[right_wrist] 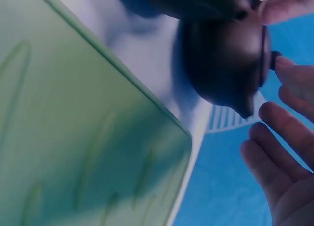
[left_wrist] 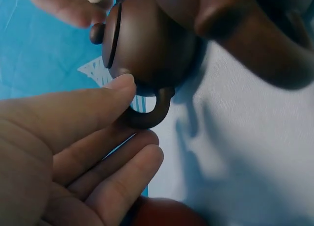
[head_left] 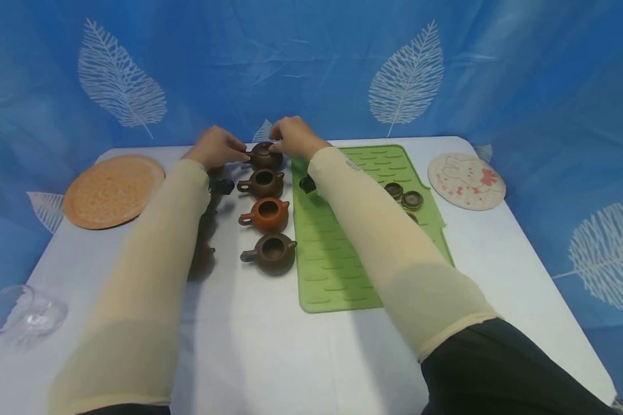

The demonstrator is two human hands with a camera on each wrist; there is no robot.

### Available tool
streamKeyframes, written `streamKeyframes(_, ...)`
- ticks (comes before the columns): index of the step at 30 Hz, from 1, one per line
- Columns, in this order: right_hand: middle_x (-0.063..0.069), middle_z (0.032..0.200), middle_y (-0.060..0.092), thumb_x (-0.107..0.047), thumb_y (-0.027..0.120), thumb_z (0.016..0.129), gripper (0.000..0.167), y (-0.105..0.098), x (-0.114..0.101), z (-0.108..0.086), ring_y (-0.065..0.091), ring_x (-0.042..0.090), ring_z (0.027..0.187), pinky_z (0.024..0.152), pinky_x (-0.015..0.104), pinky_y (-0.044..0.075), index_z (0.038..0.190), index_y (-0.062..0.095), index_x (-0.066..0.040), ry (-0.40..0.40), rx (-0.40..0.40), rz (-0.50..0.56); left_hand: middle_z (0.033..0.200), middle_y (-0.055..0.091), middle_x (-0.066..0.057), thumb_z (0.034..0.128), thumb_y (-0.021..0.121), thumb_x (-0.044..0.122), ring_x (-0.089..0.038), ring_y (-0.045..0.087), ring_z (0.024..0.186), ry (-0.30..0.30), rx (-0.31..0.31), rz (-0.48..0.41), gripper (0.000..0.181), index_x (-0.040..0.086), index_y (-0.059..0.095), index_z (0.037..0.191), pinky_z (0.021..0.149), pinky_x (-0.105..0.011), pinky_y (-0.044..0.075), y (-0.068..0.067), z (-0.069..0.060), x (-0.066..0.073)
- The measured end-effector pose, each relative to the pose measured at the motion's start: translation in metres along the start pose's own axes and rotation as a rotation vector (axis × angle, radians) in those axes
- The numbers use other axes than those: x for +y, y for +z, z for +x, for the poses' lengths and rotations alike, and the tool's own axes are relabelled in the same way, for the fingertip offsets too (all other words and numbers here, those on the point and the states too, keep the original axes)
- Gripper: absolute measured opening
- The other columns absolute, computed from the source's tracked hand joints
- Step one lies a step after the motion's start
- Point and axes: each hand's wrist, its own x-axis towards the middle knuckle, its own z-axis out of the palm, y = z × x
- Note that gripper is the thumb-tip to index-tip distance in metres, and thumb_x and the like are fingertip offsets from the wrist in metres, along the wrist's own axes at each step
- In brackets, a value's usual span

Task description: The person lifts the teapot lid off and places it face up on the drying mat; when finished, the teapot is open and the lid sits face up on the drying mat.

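A dark brown teapot [head_left: 265, 157] with its lid on stands at the far end of a column of teapots. My left hand [head_left: 217, 148] pinches its loop handle [left_wrist: 159, 110] between thumb and fingers. Over the lid is my right hand [head_left: 297, 138], its fingers loosely bent. One of its fingertips is at the lid's knob [right_wrist: 274, 60]; whether it touches cannot be told. Its other fingers [right_wrist: 277, 157] extend near the spout. Nearer stand three lidless teapots: a dark brown one [head_left: 265, 185], an orange-brown one [head_left: 270, 216] and a brown one [head_left: 273, 254].
Right of the column lies a green mat [head_left: 324, 276] with several small lids [head_left: 412, 200]. More teapots [head_left: 201, 260] are partly hidden by my left arm. A round tan board [head_left: 113, 190], a clear glass [head_left: 41, 314] and a rabbit-printed round mat [head_left: 467, 180] lie near the edges.
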Motion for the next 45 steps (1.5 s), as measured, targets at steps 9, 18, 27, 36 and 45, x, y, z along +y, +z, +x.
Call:
streamKeyframes(9,0.003,0.13,0.071,-0.026,0.068,0.106,0.03,0.016,-0.003,0.008,0.062,0.018,0.123,0.101,0.029,0.047,0.133,0.073,-0.012,-0.06,0.071,-0.009,0.129,0.07,-0.021,0.1011,0.075,0.02,-0.036,0.067,0.116,-0.019,0.028,-0.05,0.035,0.0,0.074,0.13,0.099,-0.051,0.052,0.005,-0.002,0.006)
streamKeyframes(18,0.003,0.13,0.071,-0.025,0.064,0.109,0.029,0.021,-0.009,0.01,0.061,0.019,0.124,0.099,0.029,0.049,0.132,0.073,-0.012,-0.037,0.096,-0.014,0.135,0.067,-0.019,0.1024,0.074,0.021,-0.034,0.069,0.115,-0.093,0.02,-0.125,0.035,0.004,0.073,0.133,0.101,-0.051,0.051,0.008,-0.006,0.006)
streamKeyframes(27,0.003,0.129,0.07,-0.022,0.063,0.109,0.026,0.025,-0.011,0.014,0.058,0.02,0.127,0.1,0.031,0.049,0.13,0.075,-0.012,0.029,0.114,0.032,0.133,0.069,-0.016,0.1023,0.074,0.023,-0.032,0.068,0.113,-0.111,0.03,-0.116,0.034,0.007,0.074,0.133,0.098,-0.051,0.052,0.01,-0.001,0.002)
streamKeyframes(36,0.004,0.128,0.069,-0.022,0.063,0.109,0.024,0.029,-0.008,0.011,0.059,0.02,0.124,0.099,0.03,0.048,0.128,0.073,-0.01,0.02,0.146,0.059,0.129,0.071,-0.017,0.1016,0.075,0.024,-0.031,0.069,0.111,-0.093,0.033,-0.109,0.034,0.007,0.075,0.131,0.098,-0.051,0.052,0.013,0.002,-0.002)
streamKeyframes(45,0.007,0.129,0.066,-0.02,0.061,0.11,0.025,0.023,-0.002,0.004,0.059,0.02,0.121,0.096,0.03,0.049,0.13,0.068,-0.007,0.028,0.198,0.148,0.129,0.071,-0.014,0.1015,0.075,0.026,-0.03,0.07,0.109,-0.087,0.035,-0.101,0.034,0.009,0.075,0.131,0.098,-0.052,0.052,0.013,0.006,-0.003)
